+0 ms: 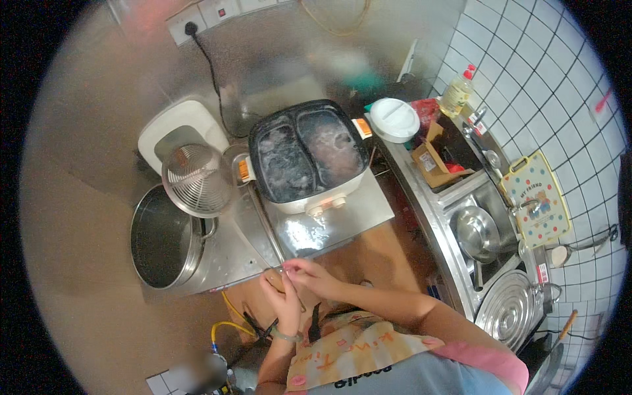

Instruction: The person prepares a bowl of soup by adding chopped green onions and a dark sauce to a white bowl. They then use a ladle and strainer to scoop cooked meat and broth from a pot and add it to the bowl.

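Observation:
My left hand (284, 301), with a bangle at its wrist, is closed around the tan handle end of a spiral wire skimmer (200, 182). A ladle (238, 154) has a long metal handle (266, 222) that passes through or beside that same hand. The fingers of my right hand (316, 280) are bent at the handles, by the left fingertips; whether they grip anything is unclear. The skimmer's coil hangs beside a deep steel stockpot (163, 242), over its upper edge. Behind the hands, a white electric two-compartment hot pot (308, 153) holds bubbling, foamy liquid.
The hot pot stands on a steel table (355, 205), its black cord (213, 74) running to a wall socket. At right, a steel sink (474, 197) holds a pan (478, 234). A cardboard box (432, 165), oil bottle (455, 94), cutting board (535, 202) and round lid (508, 311) are nearby.

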`<state>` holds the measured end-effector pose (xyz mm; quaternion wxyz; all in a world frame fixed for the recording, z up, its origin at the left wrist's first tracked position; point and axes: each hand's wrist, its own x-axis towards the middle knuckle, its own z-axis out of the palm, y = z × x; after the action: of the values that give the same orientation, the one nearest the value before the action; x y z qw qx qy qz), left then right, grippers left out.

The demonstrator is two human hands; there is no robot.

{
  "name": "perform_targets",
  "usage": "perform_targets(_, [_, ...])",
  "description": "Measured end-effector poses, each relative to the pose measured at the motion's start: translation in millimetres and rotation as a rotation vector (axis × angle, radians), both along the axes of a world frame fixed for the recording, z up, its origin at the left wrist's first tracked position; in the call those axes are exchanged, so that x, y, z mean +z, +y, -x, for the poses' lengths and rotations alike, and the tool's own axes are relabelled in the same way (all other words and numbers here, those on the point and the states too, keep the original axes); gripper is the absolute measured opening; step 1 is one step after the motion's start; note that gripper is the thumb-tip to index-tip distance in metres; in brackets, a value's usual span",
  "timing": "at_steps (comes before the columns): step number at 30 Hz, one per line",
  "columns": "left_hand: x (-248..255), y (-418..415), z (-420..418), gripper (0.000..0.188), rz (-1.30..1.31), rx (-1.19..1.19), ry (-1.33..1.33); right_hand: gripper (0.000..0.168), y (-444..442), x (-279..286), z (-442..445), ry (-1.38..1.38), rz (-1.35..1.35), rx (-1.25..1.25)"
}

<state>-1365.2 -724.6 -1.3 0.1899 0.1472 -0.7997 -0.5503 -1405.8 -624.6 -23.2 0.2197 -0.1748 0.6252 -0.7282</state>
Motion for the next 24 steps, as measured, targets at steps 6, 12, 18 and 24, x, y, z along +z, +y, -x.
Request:
perform_targets(6, [12,44,-10,0.029,-0.568,-0.277,-0.092,0.038,34,19,-19,-0.265,0.228,-0.069])
perform_targets(12, [3,40,-4,0.03,-0.639,-0.088,-0.058,0.021,61,-37,-15,-0.183,-0.182,-0.248])
perform_targets(18, [-22,16,-30,0.022,-0.304,0.053,-0.084,0.038,47,-55,-20,-0.095,-0.142,0.029])
perform_targets(24, [20,35,-5,0.026,0.351,-0.186,-0.013,0.046,36,34,-42,0.022,-0.277,-0.086])
